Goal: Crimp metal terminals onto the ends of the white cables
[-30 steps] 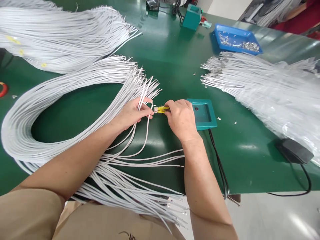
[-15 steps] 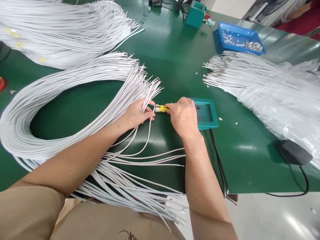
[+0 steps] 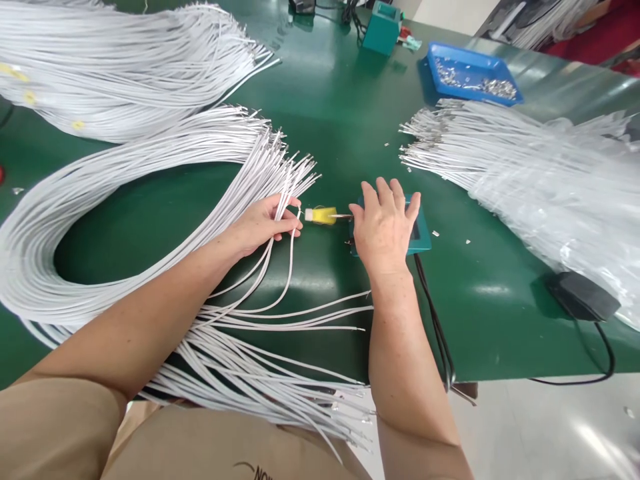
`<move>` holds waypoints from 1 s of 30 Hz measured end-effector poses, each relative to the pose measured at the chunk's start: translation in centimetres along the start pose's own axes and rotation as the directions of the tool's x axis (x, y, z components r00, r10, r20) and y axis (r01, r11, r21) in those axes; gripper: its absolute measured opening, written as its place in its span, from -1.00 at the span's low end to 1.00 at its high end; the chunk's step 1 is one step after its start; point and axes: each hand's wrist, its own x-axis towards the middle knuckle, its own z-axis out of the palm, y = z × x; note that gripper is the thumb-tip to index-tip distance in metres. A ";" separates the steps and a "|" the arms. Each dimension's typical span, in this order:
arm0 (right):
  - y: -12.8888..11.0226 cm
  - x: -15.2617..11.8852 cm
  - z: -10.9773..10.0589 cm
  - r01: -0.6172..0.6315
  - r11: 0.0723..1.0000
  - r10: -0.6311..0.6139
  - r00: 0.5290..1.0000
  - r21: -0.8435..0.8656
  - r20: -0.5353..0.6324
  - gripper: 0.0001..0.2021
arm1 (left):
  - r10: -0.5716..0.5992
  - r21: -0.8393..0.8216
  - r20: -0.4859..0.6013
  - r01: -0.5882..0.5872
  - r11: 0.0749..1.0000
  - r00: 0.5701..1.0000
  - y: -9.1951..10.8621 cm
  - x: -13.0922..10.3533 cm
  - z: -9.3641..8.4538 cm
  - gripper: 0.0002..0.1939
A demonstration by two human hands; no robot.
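Several white cables (image 3: 291, 250) are pinched near their ends in my left hand (image 3: 260, 225), beside the front ends of a large looped white bundle (image 3: 30, 243). My right hand (image 3: 384, 230) is spread, palm down, over a teal device (image 3: 424, 233) with a recessed top, covering much of it. A yellow piece with a pale tip (image 3: 324, 215) sits at the end of a thin metal rod on the device's left side, just right of my left fingertips. More loose cables (image 3: 250, 363) lie under my left forearm and reach the table's front edge.
Another white cable bundle (image 3: 150, 67) lies at the back left. At the right is a bundle partly under clear plastic (image 3: 540, 180). A blue tray (image 3: 475, 93) holds small metal parts. Also present are a teal box (image 3: 383, 28), a black pedal-like object (image 3: 583, 295) and a person's red sleeve (image 3: 595, 33).
My right hand has let go of the yellow piece, moved right and spread its fingers over the teal device. My left hand still holds the cables; the whole view has shifted slightly.
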 end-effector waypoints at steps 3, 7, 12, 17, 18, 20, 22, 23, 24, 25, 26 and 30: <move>-1.5 -0.1 -1.2 0.139 0.959 -0.145 0.989 0.248 0.009 -0.69 | 0.035 -0.022 -0.022 -0.035 0.999 0.999 0.6 -0.2 -0.1 -0.55; -5.5 -1.6 -2.1 0.420 0.704 -0.592 0.793 0.572 0.145 -0.73 | 0.030 -0.109 -0.025 -0.033 0.994 0.999 0.8 -0.3 -0.1 -0.63; -9.2 -4.6 -2.4 0.397 0.732 -0.666 0.587 0.553 0.460 -0.78 | 0.021 -0.134 -0.066 -0.030 0.991 0.998 0.7 -0.3 -0.3 -0.65; -7.7 -3.7 -3.8 -0.109 0.588 -0.706 0.415 0.801 0.574 -0.71 | 0.019 -0.110 -0.035 -0.023 0.994 0.999 0.9 -0.5 0.0 -0.61; -7.0 -3.1 -3.9 -0.229 0.563 -0.632 0.500 0.794 0.592 -0.67 | 0.012 -0.102 -0.030 -0.015 0.995 0.999 0.9 -0.5 0.1 -0.60; -5.7 -1.8 -3.6 -0.417 0.488 -0.314 0.736 0.767 0.600 -0.68 | 0.005 -0.104 -0.004 -0.005 0.995 1.000 0.9 -0.7 0.2 -0.58; -4.6 -0.8 -3.0 -0.477 0.372 0.016 0.861 0.796 0.508 -0.76 | 0.009 -0.098 0.063 -0.003 0.995 0.998 0.8 -0.8 0.3 -0.61; -4.3 -0.5 -2.7 -0.475 0.312 0.117 0.879 0.823 0.463 -0.77 | 0.006 -0.080 0.118 0.004 0.997 0.993 0.9 -1.0 0.3 -0.65; -4.0 -0.3 -2.3 -0.467 0.253 0.170 0.884 0.847 0.436 -0.76 | -0.010 -0.054 0.184 0.020 0.998 0.983 0.9 -1.1 0.3 -0.70; -3.9 -0.2 -2.0 -0.456 0.193 0.185 0.886 0.869 0.424 -0.75 | -0.028 -0.031 0.242 0.036 0.999 0.970 1.0 -1.3 0.4 -0.74; -3.9 -0.2 -1.8 -0.446 0.135 0.181 0.889 0.885 0.420 -0.75 | -0.041 -0.021 0.279 0.048 0.999 0.959 1.0 -1.4 0.5 -0.76; -4.2 -0.3 -1.4 -0.432 -0.045 0.122 0.892 0.901 0.434 -0.74 | 0.015 -0.105 0.243 0.010 0.994 0.970 1.4 -1.9 1.4 -0.76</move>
